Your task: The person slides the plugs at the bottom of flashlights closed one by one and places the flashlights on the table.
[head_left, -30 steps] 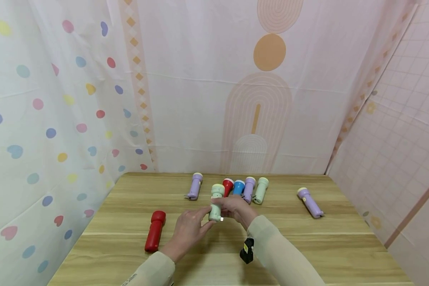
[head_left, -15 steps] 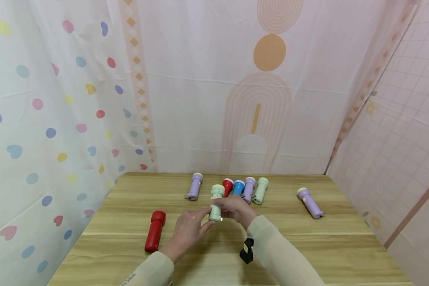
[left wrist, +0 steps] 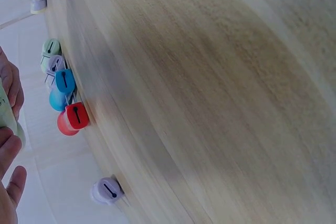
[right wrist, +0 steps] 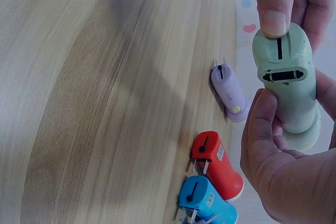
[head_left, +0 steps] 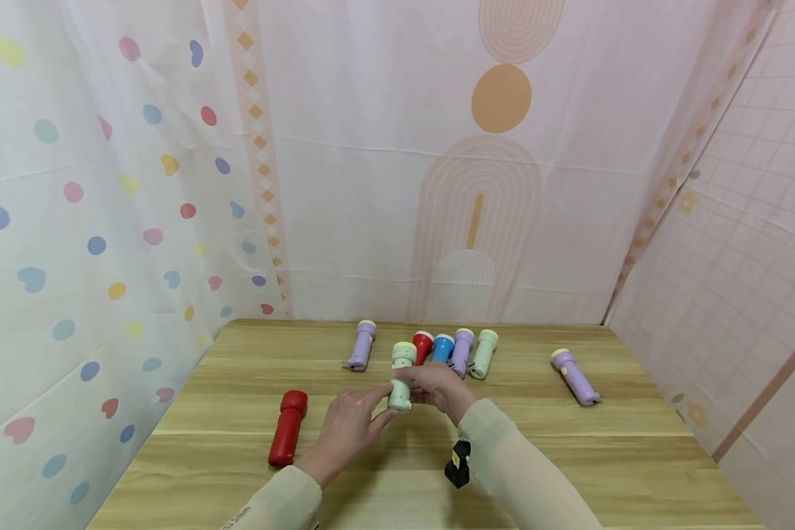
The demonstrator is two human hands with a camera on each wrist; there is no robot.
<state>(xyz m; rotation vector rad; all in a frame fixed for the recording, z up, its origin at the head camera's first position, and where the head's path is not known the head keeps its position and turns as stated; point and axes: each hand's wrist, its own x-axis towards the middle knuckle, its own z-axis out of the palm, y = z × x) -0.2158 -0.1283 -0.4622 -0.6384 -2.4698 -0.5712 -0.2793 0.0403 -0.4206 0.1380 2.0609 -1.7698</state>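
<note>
A pale green flashlight point(head_left: 403, 355) with a cream lens rim is held up over the table in both hands. My right hand point(head_left: 439, 388) grips its body from the right. My left hand point(head_left: 351, 419) is at its tail: the thumb point(right wrist: 275, 22) presses on the end beside a dark slider slot, and the index finger touches the side. Below that slot, the right wrist view shows a black recess point(right wrist: 283, 75) with metal plug prongs at its ends. In the left wrist view, only a slice of the green flashlight point(left wrist: 8, 114) shows at the left edge.
A red flashlight point(head_left: 288, 429) lies left of my left hand. Behind are a purple flashlight point(head_left: 362, 346) and a row with red point(right wrist: 216, 163), blue point(right wrist: 207, 199), purple point(head_left: 462, 352) and green point(head_left: 483, 355) ones. Another purple flashlight point(head_left: 575, 377) lies far right. Curtains back the table.
The small bright piece sticking out at the green flashlight's tail has drawn in and barely shows now. Both hands keep nearly the same place and hold. The other flashlights have not moved.
</note>
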